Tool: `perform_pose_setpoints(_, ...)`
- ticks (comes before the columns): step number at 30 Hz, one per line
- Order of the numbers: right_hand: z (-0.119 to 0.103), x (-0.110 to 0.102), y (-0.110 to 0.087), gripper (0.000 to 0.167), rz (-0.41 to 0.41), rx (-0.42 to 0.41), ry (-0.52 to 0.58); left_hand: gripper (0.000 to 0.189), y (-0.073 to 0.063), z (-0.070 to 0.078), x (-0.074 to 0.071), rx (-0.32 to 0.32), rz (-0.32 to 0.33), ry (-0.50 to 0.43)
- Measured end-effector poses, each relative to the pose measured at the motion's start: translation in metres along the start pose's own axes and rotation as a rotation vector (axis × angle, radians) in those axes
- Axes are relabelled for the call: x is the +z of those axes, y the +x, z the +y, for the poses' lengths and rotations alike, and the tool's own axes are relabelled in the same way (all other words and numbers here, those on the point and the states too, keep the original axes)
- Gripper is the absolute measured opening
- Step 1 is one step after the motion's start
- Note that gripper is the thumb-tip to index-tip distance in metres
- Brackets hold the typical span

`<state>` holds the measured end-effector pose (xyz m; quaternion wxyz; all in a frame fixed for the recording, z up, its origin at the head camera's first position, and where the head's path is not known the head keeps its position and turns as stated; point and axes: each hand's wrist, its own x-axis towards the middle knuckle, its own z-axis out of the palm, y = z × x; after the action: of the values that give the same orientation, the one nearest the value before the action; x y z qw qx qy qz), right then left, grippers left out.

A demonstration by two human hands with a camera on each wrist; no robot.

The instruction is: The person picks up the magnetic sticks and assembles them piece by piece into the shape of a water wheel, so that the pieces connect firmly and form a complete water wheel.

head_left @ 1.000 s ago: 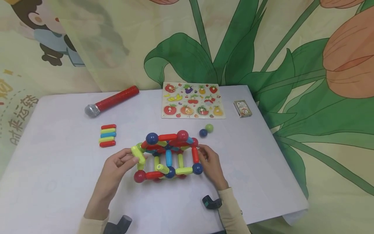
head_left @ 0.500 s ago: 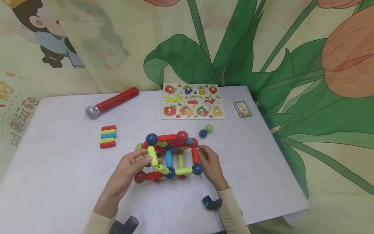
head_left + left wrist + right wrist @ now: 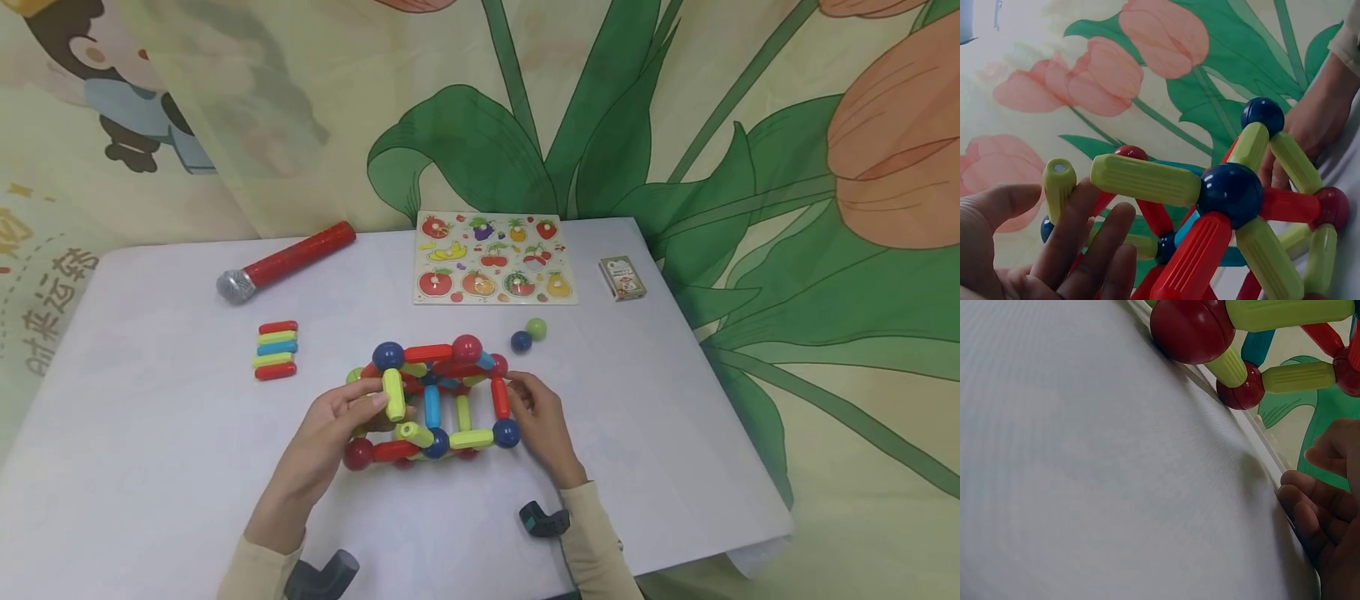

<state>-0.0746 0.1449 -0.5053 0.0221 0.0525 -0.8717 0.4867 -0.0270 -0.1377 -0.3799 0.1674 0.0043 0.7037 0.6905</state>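
Note:
A toy frame of red, yellow-green and blue rods and balls [image 3: 427, 400] stands between the two hands. My left hand [image 3: 333, 437] is at its left side, touching the yellow-green rod [image 3: 1147, 181] that hangs from an upper blue ball [image 3: 1229, 195]. In the left wrist view the thumb is apart from that rod, and the index fingertip is right at its free end. My right hand [image 3: 543, 425] lies beside the right end, fingertips by the upright red rod [image 3: 500, 398]. Seen from the right wrist, its fingers [image 3: 1319, 497] are loosely bent with nothing between them.
A neat stack of short rods [image 3: 276, 350] lies left on the white table [image 3: 150, 467]. Behind are a red microphone [image 3: 288, 262], a fruit puzzle board [image 3: 495, 257] and a small box [image 3: 622, 277]. Blue [image 3: 521, 342] and green balls [image 3: 536, 329] sit behind the frame.
My left hand has moved right with the yellow-green rod, which now hangs from the upper blue ball at the front. My right hand has stayed in place.

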Motion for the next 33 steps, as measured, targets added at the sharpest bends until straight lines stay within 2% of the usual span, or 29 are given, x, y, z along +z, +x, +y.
perform_pose_setpoints(5,-0.001,0.001,-0.001,0.026,-0.004,0.004,0.0,0.04,-0.007,-0.006,-0.008,0.034,0.084,0.044)
perform_pose_setpoints(10,-0.002,0.001,-0.001,0.026,0.006,-0.005,-0.004,0.042,-0.017,-0.016,-0.027,0.055,0.245,0.138)
perform_pose_setpoints(13,-0.004,0.001,0.0,0.025,0.062,-0.035,-0.038,0.044,-0.02,-0.028,-0.038,0.023,0.363,0.227)
perform_pose_setpoints(16,-0.006,0.0,0.005,0.028,0.144,-0.077,-0.138,0.045,-0.02,-0.047,-0.045,-0.043,0.447,0.277)
perform_pose_setpoints(19,-0.01,-0.001,0.016,0.035,0.193,-0.099,-0.316,0.047,-0.019,-0.066,-0.045,-0.125,0.442,0.286)
perform_pose_setpoints(24,-0.016,0.0,0.035,0.048,0.123,-0.074,-0.562,0.045,-0.017,-0.085,-0.028,-0.2,0.336,0.265)
perform_pose_setpoints(28,-0.019,0.001,0.043,0.049,0.06,-0.051,-0.619,0.034,-0.016,-0.091,-0.014,-0.181,0.277,0.259)
perform_pose_setpoints(33,-0.02,-0.003,0.042,0.044,0.027,-0.012,-0.583,0.033,-0.013,-0.095,-0.006,-0.147,0.237,0.236)
